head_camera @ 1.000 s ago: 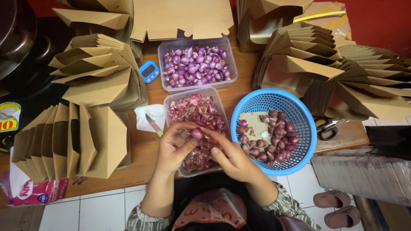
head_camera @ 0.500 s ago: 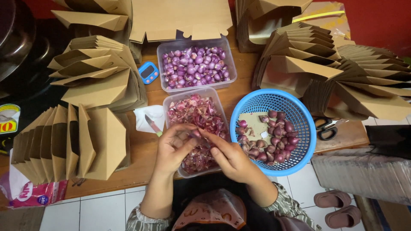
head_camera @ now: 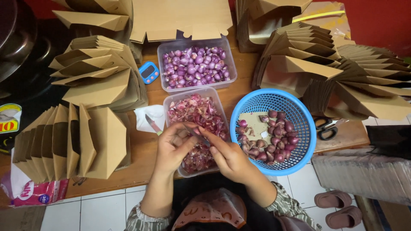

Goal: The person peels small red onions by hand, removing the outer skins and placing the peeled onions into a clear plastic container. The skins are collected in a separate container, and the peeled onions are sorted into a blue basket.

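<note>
My left hand (head_camera: 172, 148) curls around a small shallot that its fingers mostly hide. Close beside it, my right hand (head_camera: 230, 157) grips a small knife (head_camera: 191, 131) whose blade points at the left hand's fingers. Both hands hover over a clear tub of purple shallot skins (head_camera: 188, 92). Behind that stands a second clear tub of peeled shallots (head_camera: 195, 42). Unpeeled shallots lie in a blue plastic basket (head_camera: 309, 128) to the right of my hands.
Another small knife (head_camera: 152, 123) lies on a white tissue left of the skins tub, with a blue digital timer (head_camera: 149, 72) behind it. Stacks of folded brown cardboard boxes (head_camera: 64, 141) surround the wooden table. Black scissors (head_camera: 326, 128) lie right of the basket. Sandals (head_camera: 338, 205) sit on the tiled floor.
My hands have drawn closer together over the skins tub. The shallot that showed between my fingers is now covered, and the knife blade has come up against it.
</note>
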